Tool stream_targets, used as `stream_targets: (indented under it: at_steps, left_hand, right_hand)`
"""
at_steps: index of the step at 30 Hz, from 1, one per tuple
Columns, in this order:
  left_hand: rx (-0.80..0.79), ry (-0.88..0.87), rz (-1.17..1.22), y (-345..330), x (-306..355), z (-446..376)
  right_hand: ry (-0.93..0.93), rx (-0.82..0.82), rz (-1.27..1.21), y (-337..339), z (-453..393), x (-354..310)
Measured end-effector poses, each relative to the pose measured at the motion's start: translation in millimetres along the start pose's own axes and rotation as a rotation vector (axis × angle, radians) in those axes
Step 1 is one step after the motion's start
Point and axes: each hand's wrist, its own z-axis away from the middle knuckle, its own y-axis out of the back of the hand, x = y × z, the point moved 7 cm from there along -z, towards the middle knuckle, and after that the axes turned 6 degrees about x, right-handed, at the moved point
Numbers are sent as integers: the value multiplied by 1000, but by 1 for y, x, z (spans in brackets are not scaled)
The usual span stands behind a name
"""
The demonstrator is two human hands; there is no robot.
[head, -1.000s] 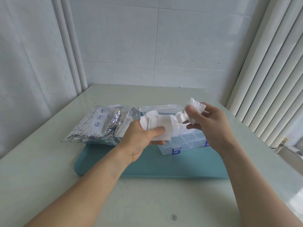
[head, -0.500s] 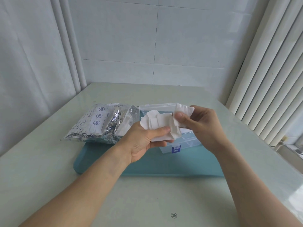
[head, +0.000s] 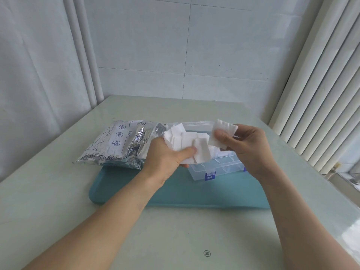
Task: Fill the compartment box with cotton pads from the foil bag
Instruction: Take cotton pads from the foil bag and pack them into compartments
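The left hand [head: 167,154] grips a loose, fanned bunch of white cotton pads [head: 187,142], thumb pressed across their front. The right hand [head: 245,147] pinches 1 separate pad [head: 224,131] between thumb and fingers, lifted clear of the bunch and a little above and to its right. Both hands are raised above the bench [head: 58,191], not resting on it.

Directly below and just beyond the hands sits the clear compartment box [head: 220,166], lid open, with blue latches on its near wall. Its long axis runs left to right across the view. The near compartments that show look empty; the far ones are hidden behind the hands and pads. The right hand is the nearer of the 2 to the open cells, so the single pad most likely needs to travel down and slightly toward the viewer.

The box rests on a teal tray [head: 194,193]. The foil bag [head: 120,145] lies on its side to the left of the box, its mouth facing the left hand.
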Motion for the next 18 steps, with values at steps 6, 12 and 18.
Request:
stream_targets:
  at_steps: [6, 12, 18]
  left_hand:
    - [9, -165, -138, 1, 13, 3]
    - [12, -89, 25, 0, 10, 1]
    - [-72, -67, 135, -7, 9, 2]
  right_hand:
    - [-25, -239, -26, -26, 12, -1]
    - [5, -130, 140, -24, 10, 2]
    - [-95, -142, 41, -26, 11, 10]
